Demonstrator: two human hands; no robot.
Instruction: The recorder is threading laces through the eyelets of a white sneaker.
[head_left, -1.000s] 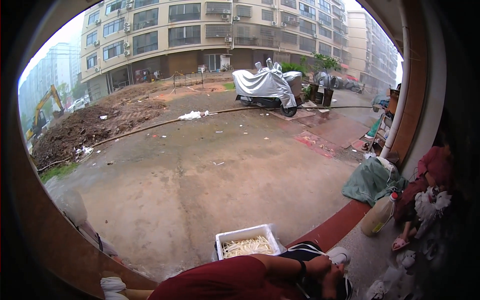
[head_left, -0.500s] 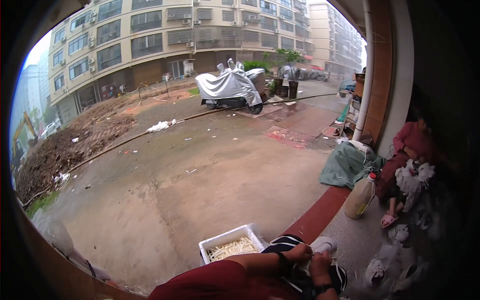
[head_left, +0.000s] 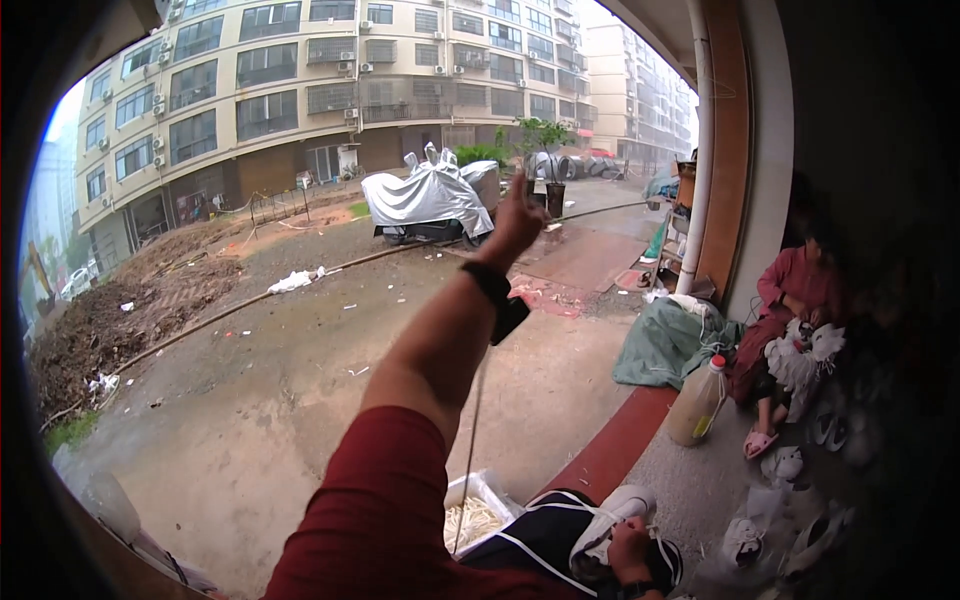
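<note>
1. Five o'clock, on the dark-clothed lap (head_left: 532, 530): a white shoe (head_left: 610, 515) — probably light, soft above and firmer at the sole; the heel or collar looks the best hold.
2. Against it, the right hand (head_left: 628, 548): fingers curled, though what they pinch I cannot tell.
3. Six o'clock: a white box (head_left: 498, 492) with pale strips (head_left: 468, 525).
4. Toward one o'clock: the left hand (head_left: 518, 226), raised on an outstretched arm, one finger extended — whether it grasps anything, I cannot tell.
</note>
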